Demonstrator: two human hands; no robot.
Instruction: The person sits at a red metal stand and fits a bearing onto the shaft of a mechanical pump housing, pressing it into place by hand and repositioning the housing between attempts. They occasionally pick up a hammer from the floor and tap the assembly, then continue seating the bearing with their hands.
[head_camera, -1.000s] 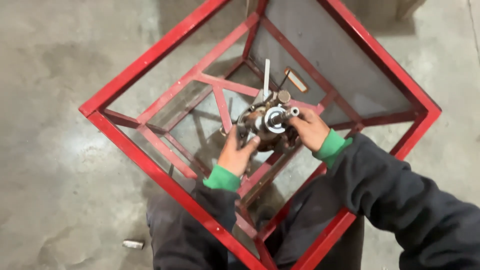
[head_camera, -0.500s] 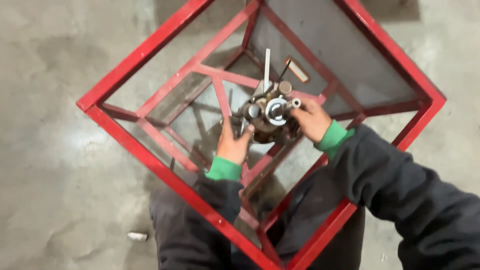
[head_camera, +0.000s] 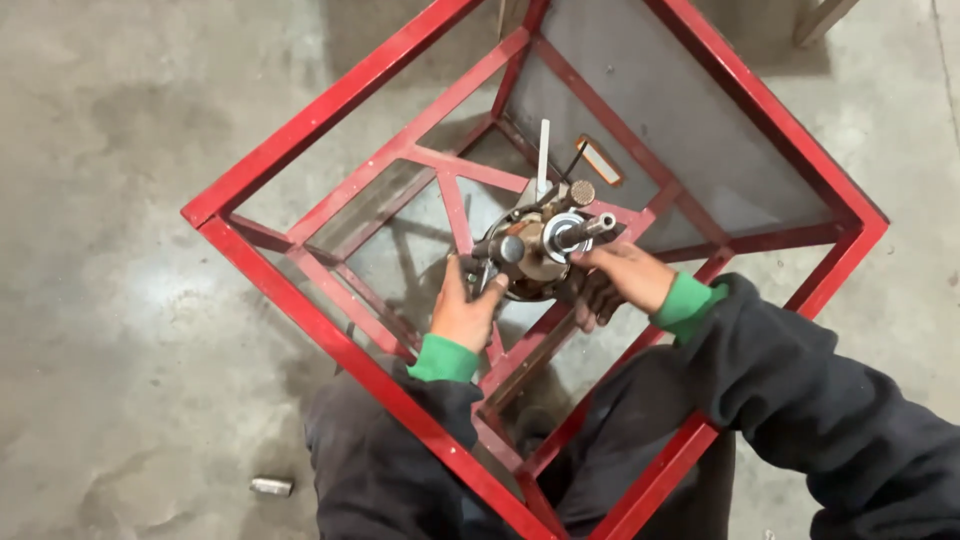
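- Metal assembly (head_camera: 530, 255), rusty brown and grimy, sits in the middle of a red frame (head_camera: 330, 110), resting on the frame's inner crossbars; it is roughly round, with a bright steel collar and a short stubby shaft (head_camera: 590, 228) poking out to one side.
- A knurled round knob (head_camera: 582, 192) and a thin flat steel strip (head_camera: 543, 158) stand up from the assembly's far edge.
- Red frame is welded from square tube, painted glossy red, with diagonal braces running inward and grey sheet panels (head_camera: 650, 130) filling some of its sides.
- Left hand (head_camera: 465, 310) is pressed against the near-left side of the assembly, fingers stretched upward along it and thumb touching the rim; it cups the part rather than clenching around it.
- Right hand (head_camera: 620, 280) grips the assembly from the right, thumb lying just under the shaft, the other fingers curled down around the body.
- Both arms wear dark sleeves with green cuffs (head_camera: 445, 358), reaching in between the frame's bars, which crowd the hands on both sides.
- A small rectangular orange-edged tag (head_camera: 598, 160) lies beyond the assembly against the panel.
- Concrete floor (head_camera: 120, 200) is grey and blotchy; a short metal cylinder (head_camera: 271, 486) lies on it near the person's leg.
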